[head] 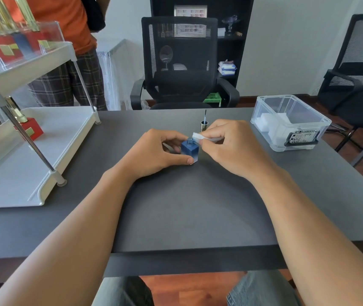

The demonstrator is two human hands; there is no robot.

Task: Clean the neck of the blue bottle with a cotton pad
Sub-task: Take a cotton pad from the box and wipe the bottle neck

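Blue glass nail polish bottle [189, 150] stands upright on the dark grey table [189, 206], centre of the near half, uncapped, neck exposed. Left hand [156, 152] grips the bottle body: thumb on the near lower corner, fingers curled round the far left side. Right hand [229, 146] pinches a white cotton pad [198, 136] between thumb and fingers; pad's free end sits at the right side of the neck (touching or just beside it, cannot tell which).

Bottle's cap with brush [204, 122] stands upside down just behind the hands, brush pointing up, apart from the bottle.

Clear plastic bin [289, 122] on the table at right, well apart from the hands, holds white pads and carries a black latch label on its front.

White two-tier shelf rack [32, 138] at left: one red bottle with gold cap [25, 122] on the lower tier, and more red and blue gold-capped bottles in a clear tray [19, 40] on the upper tier.

Black mesh office chair [182, 62] across the table, and a person in an orange shirt [65, 29] standing behind the rack.
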